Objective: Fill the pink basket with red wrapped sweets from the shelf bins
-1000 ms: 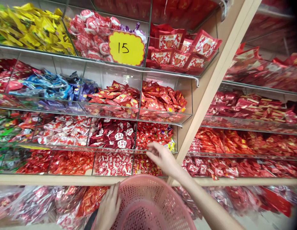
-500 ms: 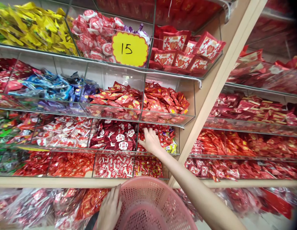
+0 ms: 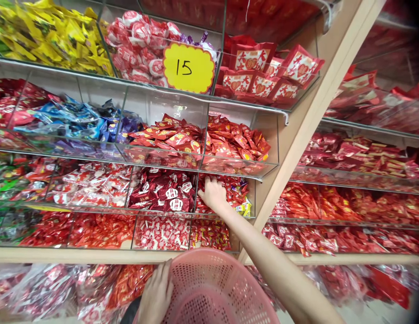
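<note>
My right hand [image 3: 214,194] reaches into a clear bin of small red wrapped candies [image 3: 235,191] on the third tier, fingers curled down into the pile; what they hold is hidden. My left hand [image 3: 155,294] grips the left rim of a pink perforated plastic basket [image 3: 212,288] held low in front of me. Dark red packets [image 3: 165,193] fill the bin just left of my right hand. A bin of red and white candies [image 3: 161,232] lies below.
Clear acrylic bins rise in tiers, holding yellow packets [image 3: 54,38], blue wrappers [image 3: 81,121] and red sachets [image 3: 236,141]. A yellow price tag [image 3: 189,67] reads 15. A slanted wooden post [image 3: 307,121] divides this rack from another with red packets [image 3: 358,202]. Bagged sweets [image 3: 60,288] lie beneath the shelf.
My right hand rose from the lowest tier's front edge into the third-tier candy bin and pushed deeper, fingers closing into the pile. The left hand stayed on the basket rim.
</note>
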### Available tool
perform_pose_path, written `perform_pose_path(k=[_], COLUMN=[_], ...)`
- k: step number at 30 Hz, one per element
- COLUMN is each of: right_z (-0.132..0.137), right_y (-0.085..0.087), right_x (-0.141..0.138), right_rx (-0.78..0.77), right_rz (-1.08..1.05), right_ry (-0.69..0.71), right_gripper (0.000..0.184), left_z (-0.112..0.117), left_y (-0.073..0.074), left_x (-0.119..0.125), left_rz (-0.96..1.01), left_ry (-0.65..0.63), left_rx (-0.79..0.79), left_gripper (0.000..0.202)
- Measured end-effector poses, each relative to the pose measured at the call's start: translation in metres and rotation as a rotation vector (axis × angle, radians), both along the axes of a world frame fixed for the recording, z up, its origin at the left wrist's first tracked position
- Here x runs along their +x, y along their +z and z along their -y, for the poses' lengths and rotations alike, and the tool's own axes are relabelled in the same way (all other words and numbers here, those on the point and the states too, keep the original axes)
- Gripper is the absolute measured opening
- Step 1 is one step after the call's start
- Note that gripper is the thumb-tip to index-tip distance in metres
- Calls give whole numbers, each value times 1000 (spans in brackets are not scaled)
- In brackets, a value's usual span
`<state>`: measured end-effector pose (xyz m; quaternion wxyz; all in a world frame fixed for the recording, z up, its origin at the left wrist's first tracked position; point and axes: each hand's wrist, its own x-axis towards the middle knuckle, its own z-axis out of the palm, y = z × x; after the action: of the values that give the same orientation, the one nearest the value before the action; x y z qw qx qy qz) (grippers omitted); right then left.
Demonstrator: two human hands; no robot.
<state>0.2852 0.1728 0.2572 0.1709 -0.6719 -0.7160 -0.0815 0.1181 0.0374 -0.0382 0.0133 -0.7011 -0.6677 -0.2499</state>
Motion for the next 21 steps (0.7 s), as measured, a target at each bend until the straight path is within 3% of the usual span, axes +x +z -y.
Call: perform_pose_path(k=[8, 21], right_z=[-10, -27], right_y=[4, 21], right_x=[-5, -12], right_rx=[-6, -244], right_rz=[70, 144], right_ry=[-6, 11], right_gripper=[51, 45], left_z=[0, -1], left_y=[0, 4], left_x=[-1, 0], left_rz=[-39, -27], left_ry=[-8, -15], left_rx=[4, -19], left_gripper=[47, 46])
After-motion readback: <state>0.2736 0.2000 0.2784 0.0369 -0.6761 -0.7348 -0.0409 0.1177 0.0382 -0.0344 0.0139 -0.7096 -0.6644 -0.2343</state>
